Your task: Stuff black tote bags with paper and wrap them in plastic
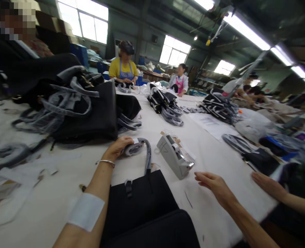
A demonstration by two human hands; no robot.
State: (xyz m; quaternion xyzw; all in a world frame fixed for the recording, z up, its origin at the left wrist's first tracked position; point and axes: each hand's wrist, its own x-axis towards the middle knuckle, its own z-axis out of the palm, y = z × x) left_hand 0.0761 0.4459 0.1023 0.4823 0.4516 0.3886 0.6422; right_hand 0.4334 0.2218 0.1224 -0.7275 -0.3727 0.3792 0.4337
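Left hand: arm stretched forward, palm down, fingers clamped on wrapped handle.
Right hand: forearm crossing worktop's near right edge, fingers loosely extended, near tape dispenser, not touching.
Black bag: toward worktop's near edge, between forearms, wrapped handle off far side.

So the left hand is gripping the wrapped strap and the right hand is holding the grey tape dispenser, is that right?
Not quite. The head view shows the right hand open near the grey tape dispenser, not holding it. The left hand is gripping the wrapped strap.
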